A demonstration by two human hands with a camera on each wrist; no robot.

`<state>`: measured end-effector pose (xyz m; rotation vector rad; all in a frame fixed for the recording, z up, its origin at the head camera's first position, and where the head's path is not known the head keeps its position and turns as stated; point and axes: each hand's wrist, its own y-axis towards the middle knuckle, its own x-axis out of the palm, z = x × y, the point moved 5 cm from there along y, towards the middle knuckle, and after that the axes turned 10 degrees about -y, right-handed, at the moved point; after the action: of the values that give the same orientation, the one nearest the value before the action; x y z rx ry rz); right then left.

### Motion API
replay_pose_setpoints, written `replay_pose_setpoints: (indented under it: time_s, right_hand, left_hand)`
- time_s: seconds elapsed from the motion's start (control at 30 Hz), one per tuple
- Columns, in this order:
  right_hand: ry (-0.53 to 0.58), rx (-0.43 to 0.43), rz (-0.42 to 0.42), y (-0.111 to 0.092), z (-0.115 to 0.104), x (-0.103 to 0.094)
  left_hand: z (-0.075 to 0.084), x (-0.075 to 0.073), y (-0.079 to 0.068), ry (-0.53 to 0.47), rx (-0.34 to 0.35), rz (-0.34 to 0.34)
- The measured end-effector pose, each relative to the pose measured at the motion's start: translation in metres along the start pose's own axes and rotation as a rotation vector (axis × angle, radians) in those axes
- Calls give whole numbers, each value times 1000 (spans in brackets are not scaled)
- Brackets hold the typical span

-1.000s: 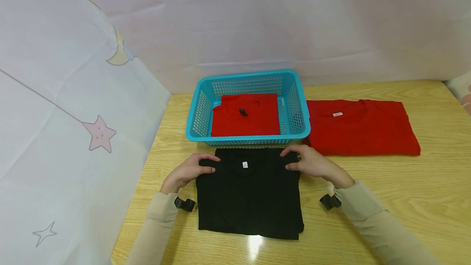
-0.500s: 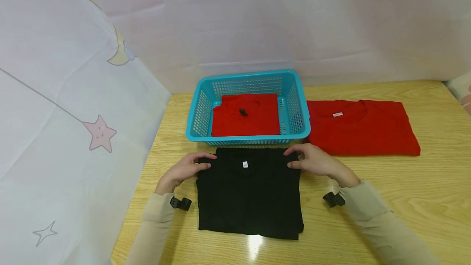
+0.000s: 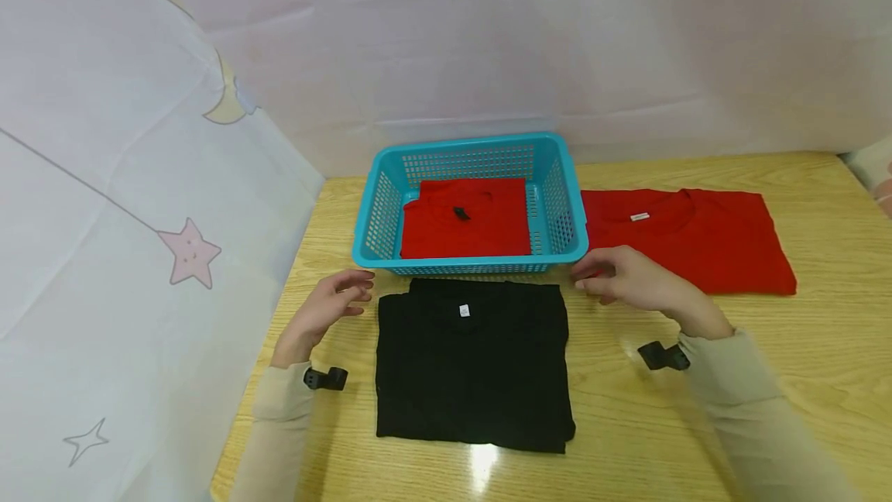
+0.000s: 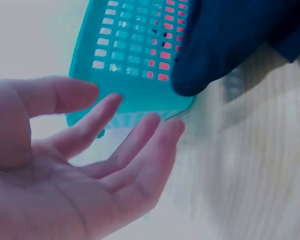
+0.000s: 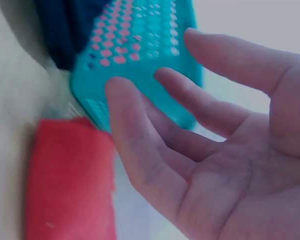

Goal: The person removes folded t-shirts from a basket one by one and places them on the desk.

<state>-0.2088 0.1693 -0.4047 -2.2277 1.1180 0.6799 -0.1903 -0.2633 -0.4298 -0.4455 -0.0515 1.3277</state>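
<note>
A folded black T-shirt (image 3: pixel 474 378) with a small white neck label lies in front of the blue plastic basket (image 3: pixel 474 263). My left hand (image 3: pixel 326 308) is off the shirt's left side, near the basket's front left corner, fingers loosely bent around nothing. On the other side my right hand (image 3: pixel 634 281) is apart from the shirt, close to the basket's front right corner, and it overlaps the edge of a folded red T-shirt (image 3: pixel 725 246) in the head view. Both wrist views show relaxed, slightly curved fingers with bare palms. Inside the basket lies another folded red T-shirt (image 3: pixel 481 227).
The wooden table (image 3: pixel 697 378) carries everything. A pale sheet (image 3: pixel 446 45) hangs behind it, and a printed one with a pink star (image 3: pixel 188 252) borders the left. The larger red shirt sits right beside the basket.
Both hands have let go of the black T-shirt's upper corners and moved outward, the left to the left, the right to the right. The shirt lies almost where it was.
</note>
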Motion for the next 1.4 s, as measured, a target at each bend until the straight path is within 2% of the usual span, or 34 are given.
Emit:
replay_pose_setpoints:
  time_s: [0.2,0.33,0.53,0.67,0.8,0.97,1.13,1.27,1.4]
  right_hand:
    - [-48,56,107,-5,-1,-26]
    - [-54,27,179,-4,-8,-35]
    - [2,-52,268,4,-19,-35]
    - [33,-85,302,15,-28,-31]
    - [33,-99,302,30,-33,-26]
    - [22,-89,246,53,-35,-16]
    - [-43,-98,232,77,-40,-5]
    - [-118,-101,243,94,-47,0]
    - [-168,-54,240,110,-49,3]
  left_hand:
    - [11,-13,1,-34,12,197]
    - [21,-19,2,-47,56,349]
    - [43,-24,2,-39,202,573]
    - [60,-17,3,2,348,649]
    - [73,-2,11,49,468,609]
    - [81,17,28,108,501,484]
    - [84,31,46,187,463,400]
    - [84,36,60,251,413,372]
    - [86,40,73,322,384,361]
